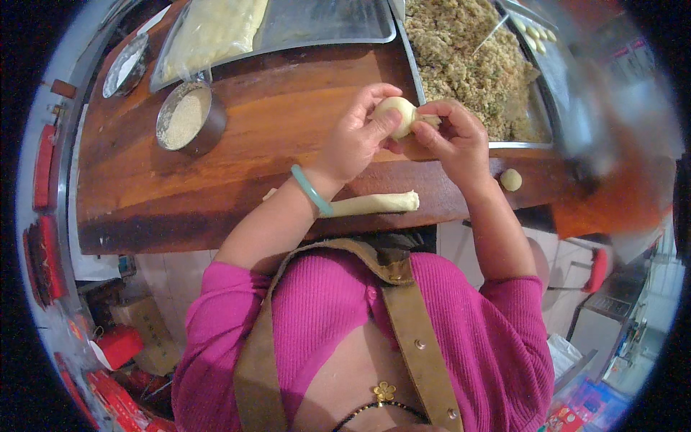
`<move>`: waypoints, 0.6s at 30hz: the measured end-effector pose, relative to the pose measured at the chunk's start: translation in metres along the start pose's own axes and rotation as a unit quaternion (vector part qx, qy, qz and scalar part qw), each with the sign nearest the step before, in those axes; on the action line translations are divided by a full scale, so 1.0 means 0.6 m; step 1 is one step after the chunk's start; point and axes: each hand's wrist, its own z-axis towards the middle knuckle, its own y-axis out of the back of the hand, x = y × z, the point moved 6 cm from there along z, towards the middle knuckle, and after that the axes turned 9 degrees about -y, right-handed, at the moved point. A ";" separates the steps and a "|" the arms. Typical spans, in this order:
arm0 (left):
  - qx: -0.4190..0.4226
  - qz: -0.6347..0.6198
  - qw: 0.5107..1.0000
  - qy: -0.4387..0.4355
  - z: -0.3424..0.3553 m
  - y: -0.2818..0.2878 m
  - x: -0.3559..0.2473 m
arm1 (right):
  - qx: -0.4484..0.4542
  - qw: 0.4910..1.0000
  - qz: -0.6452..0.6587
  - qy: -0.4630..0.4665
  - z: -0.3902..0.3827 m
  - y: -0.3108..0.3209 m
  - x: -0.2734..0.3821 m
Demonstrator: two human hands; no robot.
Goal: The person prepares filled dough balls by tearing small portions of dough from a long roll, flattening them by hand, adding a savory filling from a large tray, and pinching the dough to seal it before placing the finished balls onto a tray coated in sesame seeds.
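Observation:
Above the near part of the wooden table, my left hand (351, 137) is closed around a smooth, pale dough ball (394, 115), its thumb lying across the front. My right hand (461, 144) pinches a ragged tail of dough (430, 121) at the ball's right side between thumb and fingers. Whether anything is inside the ball cannot be seen. Under my left forearm lies a dough rope (381, 204), partly hidden by it, with a torn right end. Just right of my right wrist sits a small dough lump (511, 179).
Beyond my hands, a metal tray (522, 145) holds crumbly brown filling (468, 61). A round tin of pale grains (186, 119) stands at left, near a foil-like bowl (126, 66). Another tray (324, 47) carries plastic-covered dough (216, 32). Several pale pieces (536, 34) lie at far right.

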 end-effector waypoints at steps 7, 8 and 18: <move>0.017 -0.029 0.994 0.108 0.001 0.007 0.024 | 0.011 0.996 -0.055 0.070 -0.001 -0.010 0.023; 0.014 -0.076 0.991 0.108 -0.001 0.005 0.024 | 0.008 0.994 -0.075 0.074 -0.001 -0.007 0.028; 0.052 0.042 0.994 0.082 -0.003 0.004 0.022 | -0.002 0.991 -0.083 0.103 -0.003 -0.006 0.029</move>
